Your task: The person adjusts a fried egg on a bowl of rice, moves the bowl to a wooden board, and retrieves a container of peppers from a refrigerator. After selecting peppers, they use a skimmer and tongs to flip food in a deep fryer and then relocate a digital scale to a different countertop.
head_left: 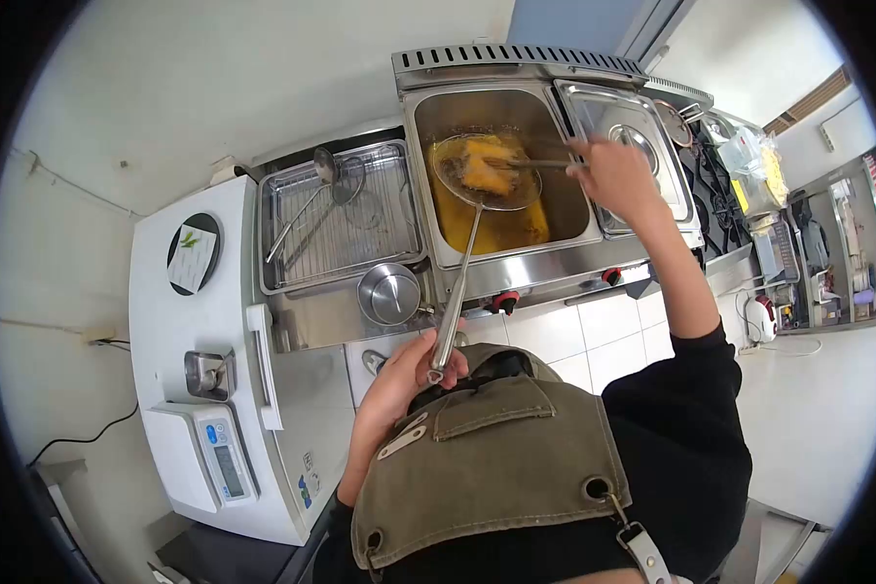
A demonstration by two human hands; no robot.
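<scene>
My left hand (411, 378) is closed around the metal handle of a wire skimmer (464, 268), close in front of my apron. The skimmer's round mesh head is over the oil in a deep fryer (579, 209), bearing a golden, battered piece of food (489, 165). My right hand (621, 177), slightly smeared by motion, grips brown chopsticks (547, 164) from the right side. Their tips are at the fried piece. Yellow oil (501, 232) fills the lower part of the fryer well, with bubbles around the skimmer.
Left of the fryer is a rack tray (384, 224) with a ladle (297, 216) on it. A metal pot (389, 295) stands in front. A scale (226, 462) is on the white freezer (170, 336). A metal lid (670, 185) covers the right well; burners (715, 200) lie beyond.
</scene>
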